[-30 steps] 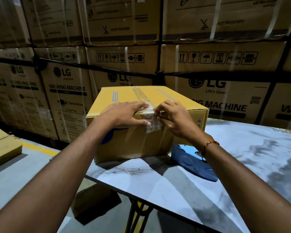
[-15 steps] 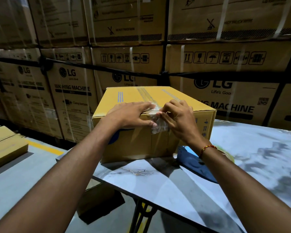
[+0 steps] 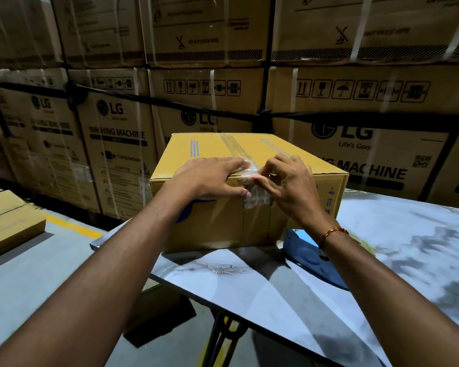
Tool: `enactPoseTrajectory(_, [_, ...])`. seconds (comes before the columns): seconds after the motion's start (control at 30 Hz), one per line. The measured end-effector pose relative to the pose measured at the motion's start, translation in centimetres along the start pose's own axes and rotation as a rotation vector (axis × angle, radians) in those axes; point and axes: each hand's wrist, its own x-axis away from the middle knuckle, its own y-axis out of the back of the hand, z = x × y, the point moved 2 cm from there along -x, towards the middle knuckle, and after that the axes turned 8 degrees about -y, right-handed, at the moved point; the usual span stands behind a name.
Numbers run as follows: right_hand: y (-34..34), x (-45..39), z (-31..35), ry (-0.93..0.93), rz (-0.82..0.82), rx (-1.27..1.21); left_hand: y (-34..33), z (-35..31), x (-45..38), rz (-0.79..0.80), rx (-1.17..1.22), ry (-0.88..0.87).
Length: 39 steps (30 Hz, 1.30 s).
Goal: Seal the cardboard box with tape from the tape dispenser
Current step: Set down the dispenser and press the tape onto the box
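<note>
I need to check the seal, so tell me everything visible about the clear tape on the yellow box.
The clear tape is a glossy, crinkled transparent strip. It runs along the top seam of the cardboard box, folds over the near top edge and hangs wrinkled and loose on the front face. The left hand presses flat on it at the edge; the right hand pinches its crumpled end. The blue tape dispenser lies apart on the table.

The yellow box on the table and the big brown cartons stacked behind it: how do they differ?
The yellow box is small, brighter yellow and closed with clear tape; the brown cartons are far larger, duller brown and bound with pale straps. The yellow box sits alone on the table under both hands; the brown cartons are stacked in rows, untouched. Both are cardboard with printed markings.
</note>
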Motion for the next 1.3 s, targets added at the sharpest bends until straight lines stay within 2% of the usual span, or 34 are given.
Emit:
enactPoseTrajectory(0.4, [-1.3, -0.1, 0.4, 0.066, -0.145, 0.166, 0.2, -0.2, 0.1, -0.002, -0.002, -0.005])
enactPoseTrajectory(0.6, [-0.5, 0.1, -0.8, 0.216, -0.064, 0.125, 0.2, -0.3, 0.2, 0.012, 0.004, -0.002])
enactPoseTrajectory(1.07, [-1.3, -0.6, 1.2, 0.109, -0.162, 0.204, 0.1, 0.0, 0.0, -0.006, 0.013, -0.014])
enactPoseTrajectory(1.3, [-0.7, -0.8, 0.4, 0.204, -0.052, 0.186, 0.1, -0.1, 0.0, -0.003, 0.012, -0.010])
